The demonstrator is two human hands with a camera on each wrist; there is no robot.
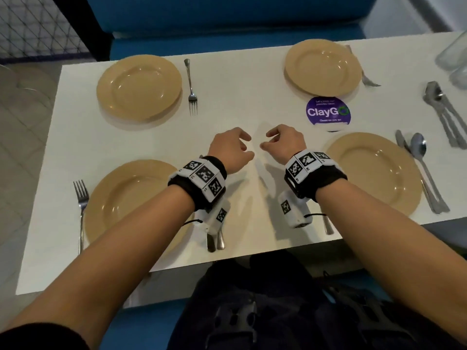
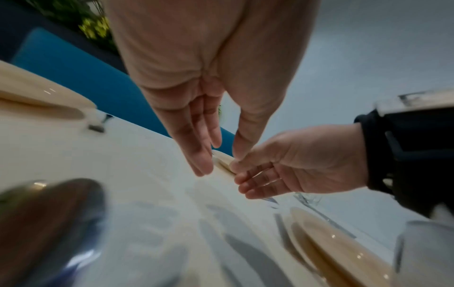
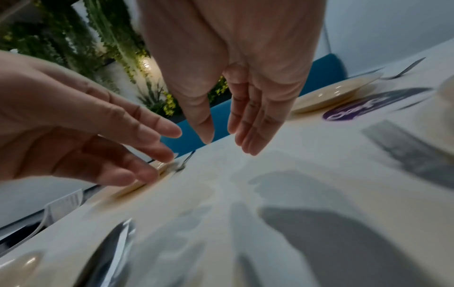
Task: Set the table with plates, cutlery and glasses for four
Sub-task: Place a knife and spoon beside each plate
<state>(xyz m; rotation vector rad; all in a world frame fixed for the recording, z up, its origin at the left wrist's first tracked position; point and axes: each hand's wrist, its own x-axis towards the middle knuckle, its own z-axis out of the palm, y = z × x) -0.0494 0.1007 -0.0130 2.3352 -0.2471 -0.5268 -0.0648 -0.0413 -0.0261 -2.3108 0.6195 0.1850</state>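
Both hands hover over the counter's (image 1: 252,102) bare middle, left hand (image 1: 231,150) and right hand (image 1: 283,145) with fingers loosely apart, holding nothing. Four plates fill the corners; spare cutlery (image 1: 444,114) and glasses (image 1: 454,59) wait at the far right edge. The next reach should probably cross above the near right plate (image 1: 374,173), whose spoon (image 1: 422,162) lies close to the edge.

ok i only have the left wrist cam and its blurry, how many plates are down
Observer: Four: near left plate, near right plate, far left plate, far right plate.
Operator: and glasses
Observer: None at any setting. Clear glassware stands at the table's far right edge, too blurred to count.
Operator: any cutlery left over
Observer: Yes, a loose cutlery pile lies on the right, beyond the far right plate.
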